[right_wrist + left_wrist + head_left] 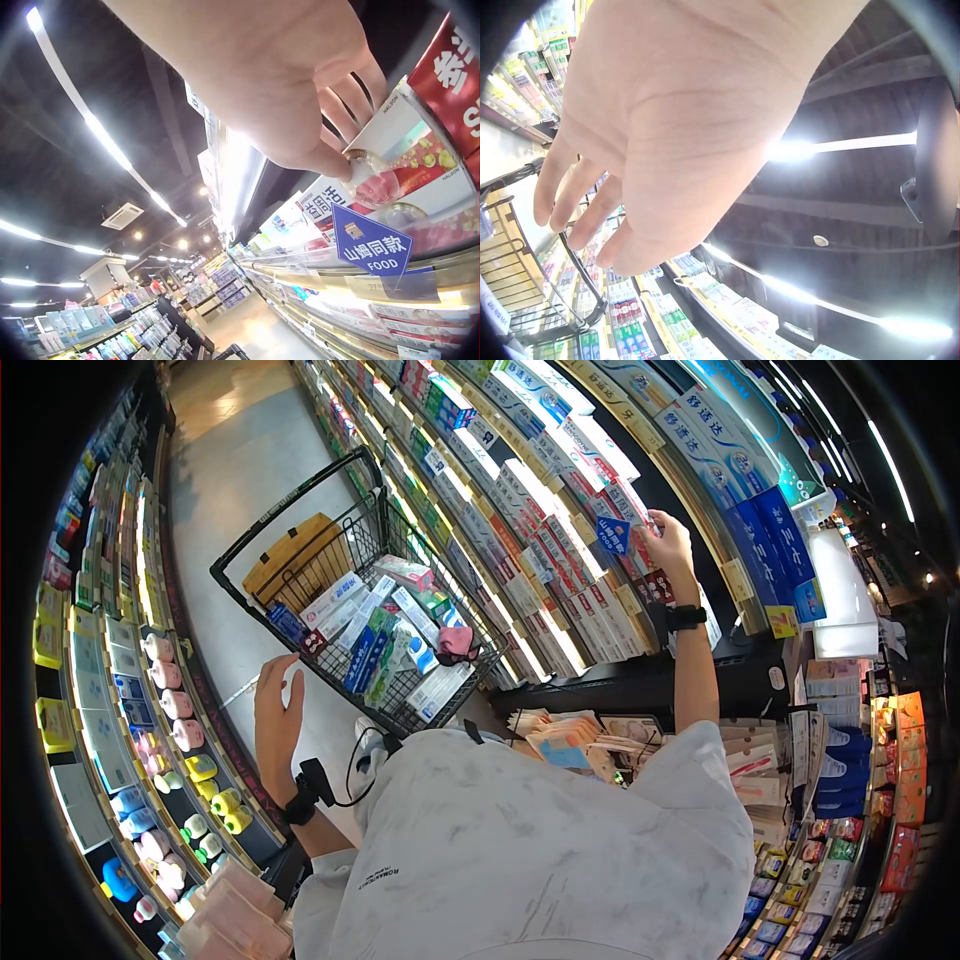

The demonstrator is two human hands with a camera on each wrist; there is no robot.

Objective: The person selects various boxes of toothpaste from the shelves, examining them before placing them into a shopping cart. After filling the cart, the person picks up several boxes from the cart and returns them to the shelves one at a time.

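At the right-hand shelf, my right hand (pixel 672 548) reaches into a row of toothpaste boxes. In the right wrist view its thumb lies on the front of a white and red toothpaste box (pixel 424 161), and the other fingers go over behind its top edge, pinching it. A blue diamond-shaped sign (pixel 373 244) stands on the shelf edge just below. My left hand (pixel 275 720) hangs beside the shopping cart (pixel 290 510), its fingers loosely extended and holding nothing. Several boxes and packs lie in the cart, among them a blue pack (pixel 370 652) and a pink item (pixel 457 640).
Blue display boxes (pixel 770 550) stand at the shelf's right end. Hanging packets (pixel 570 738) are close in front of my body. Across the aisle floor (pixel 215 490), a left shelf holds pink bottles (pixel 175 705). A tan panel (pixel 290 560) sits at the cart's far side.
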